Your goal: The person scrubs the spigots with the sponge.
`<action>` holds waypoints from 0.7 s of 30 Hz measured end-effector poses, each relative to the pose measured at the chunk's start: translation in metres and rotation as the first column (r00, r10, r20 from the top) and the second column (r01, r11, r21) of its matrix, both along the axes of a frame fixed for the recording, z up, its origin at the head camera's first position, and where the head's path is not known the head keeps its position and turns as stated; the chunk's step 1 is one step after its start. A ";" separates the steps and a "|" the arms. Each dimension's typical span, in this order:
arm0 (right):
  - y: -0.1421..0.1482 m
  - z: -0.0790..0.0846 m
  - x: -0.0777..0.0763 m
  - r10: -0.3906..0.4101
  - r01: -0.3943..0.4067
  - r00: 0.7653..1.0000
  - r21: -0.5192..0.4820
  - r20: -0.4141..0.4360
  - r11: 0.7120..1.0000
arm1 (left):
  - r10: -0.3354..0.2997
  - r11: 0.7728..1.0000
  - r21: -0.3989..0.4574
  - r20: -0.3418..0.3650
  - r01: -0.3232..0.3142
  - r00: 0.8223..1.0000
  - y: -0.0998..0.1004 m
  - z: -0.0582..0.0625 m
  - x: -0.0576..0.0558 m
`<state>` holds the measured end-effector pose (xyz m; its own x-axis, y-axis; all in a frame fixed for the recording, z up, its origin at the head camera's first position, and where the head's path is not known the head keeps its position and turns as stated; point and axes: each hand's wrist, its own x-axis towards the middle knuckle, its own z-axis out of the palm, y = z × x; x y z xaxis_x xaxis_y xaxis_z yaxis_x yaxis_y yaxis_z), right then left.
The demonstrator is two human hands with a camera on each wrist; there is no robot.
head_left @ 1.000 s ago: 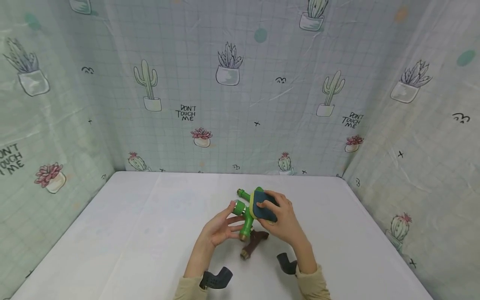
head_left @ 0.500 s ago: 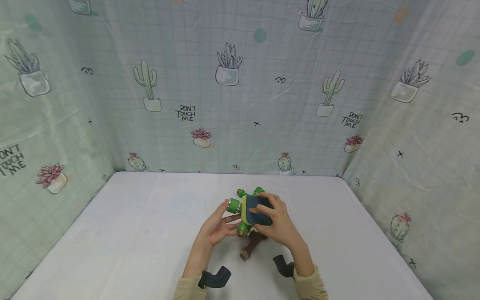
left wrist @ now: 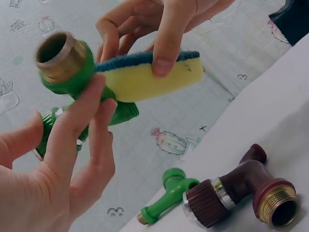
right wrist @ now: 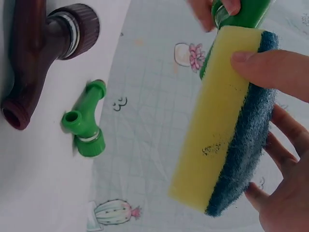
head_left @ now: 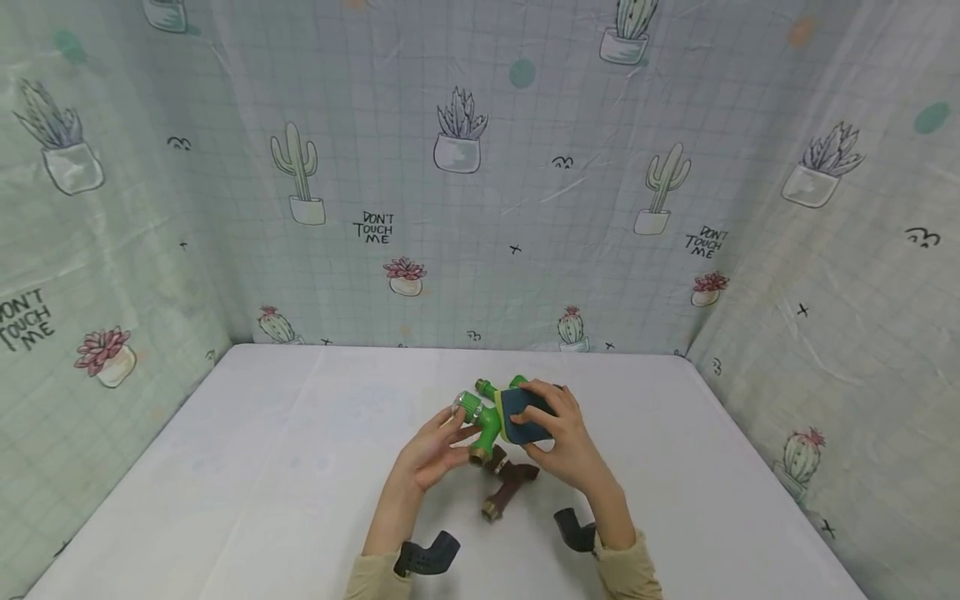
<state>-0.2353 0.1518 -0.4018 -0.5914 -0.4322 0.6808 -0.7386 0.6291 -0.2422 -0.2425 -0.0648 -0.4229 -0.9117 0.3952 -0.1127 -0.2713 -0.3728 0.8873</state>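
Note:
My left hand (head_left: 433, 454) grips a green tap (head_left: 489, 425) with a ribbed knob and a brass threaded end, holding it up off the table. Fingers and thumb curl round its body and knob in the left wrist view. My right hand (head_left: 566, 437) pinches a sponge (right wrist: 212, 125), yellow on one side with a dark blue scouring layer on the other. Its yellow side faces the tap, and one end overlaps the green body in the left wrist view. Part of the tap is hidden behind the sponge in the head view.
Below the hands lies a dark brown tap (head_left: 513, 479) with a brass threaded end. A second green tap (right wrist: 86, 116) lies farther back on the white table (head_left: 300, 467). Patterned curtains (head_left: 480, 208) close off the back and both sides.
The sponge moved left across the held green tap, then back to the right. The tap shifted left and turned slightly in my left hand. The brown tap stayed in place.

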 end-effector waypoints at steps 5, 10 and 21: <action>-0.005 0.003 0.003 0.048 -0.048 0.998 -0.005 0.044 0.999 | 0.032 0.999 0.039 0.032 -0.033 0.999 -0.005 0.000 0.000; -0.008 0.007 0.006 0.052 -0.051 0.997 -0.007 0.063 0.999 | 0.054 0.997 0.054 0.044 -0.057 0.998 -0.006 0.001 -0.001; -0.014 0.009 0.012 0.089 -0.090 0.990 0.003 0.113 0.996 | 0.078 0.995 0.059 0.049 -0.081 0.996 -0.006 0.001 -0.001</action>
